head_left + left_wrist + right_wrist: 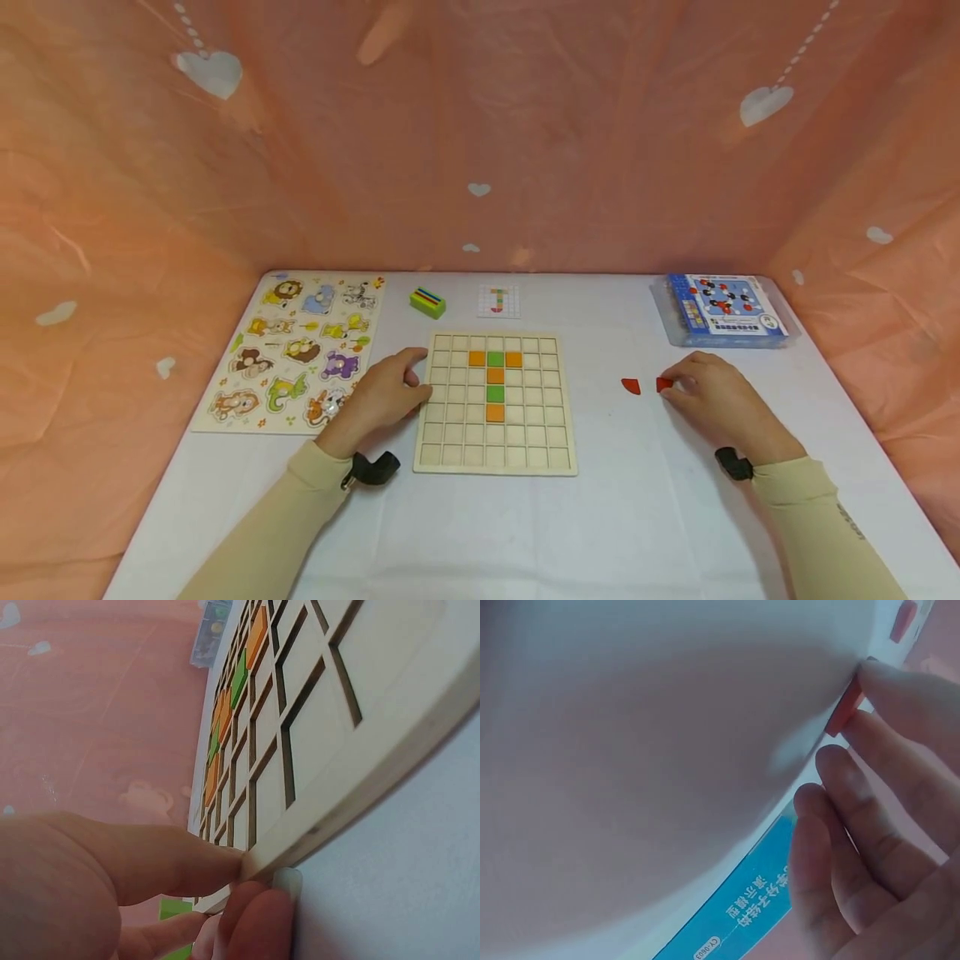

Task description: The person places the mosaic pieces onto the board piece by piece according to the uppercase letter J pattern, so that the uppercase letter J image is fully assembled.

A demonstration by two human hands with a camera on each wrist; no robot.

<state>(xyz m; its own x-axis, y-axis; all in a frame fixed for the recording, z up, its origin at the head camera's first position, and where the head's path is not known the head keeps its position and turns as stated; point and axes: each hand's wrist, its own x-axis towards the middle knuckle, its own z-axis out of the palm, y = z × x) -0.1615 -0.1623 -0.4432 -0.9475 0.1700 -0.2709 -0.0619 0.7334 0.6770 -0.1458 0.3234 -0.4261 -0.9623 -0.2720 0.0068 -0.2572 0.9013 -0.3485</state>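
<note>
A pale wooden grid board [455,457] lies in the middle of the white table. Orange and green square tiles [495,394] sit in its cells, forming a short row with a column running down from it. At the board's left edge, my left hand [382,390] touches the rim with thumb and fingertips, closer in the left wrist view on the wooden rim [322,825]. Right of the board, my right hand [708,396] pinches a small red piece [846,706] between thumb and finger, partly hidden by them. A second red piece [631,386], with one rounded side, lies just left of it.
An animal puzzle board [255,342] lies at the left, partly behind my left forearm. Behind the grid board are a green block with coloured stripes [427,303] and a small printed pattern card [498,301]. A blue-and-white box [723,310] stands at the back right.
</note>
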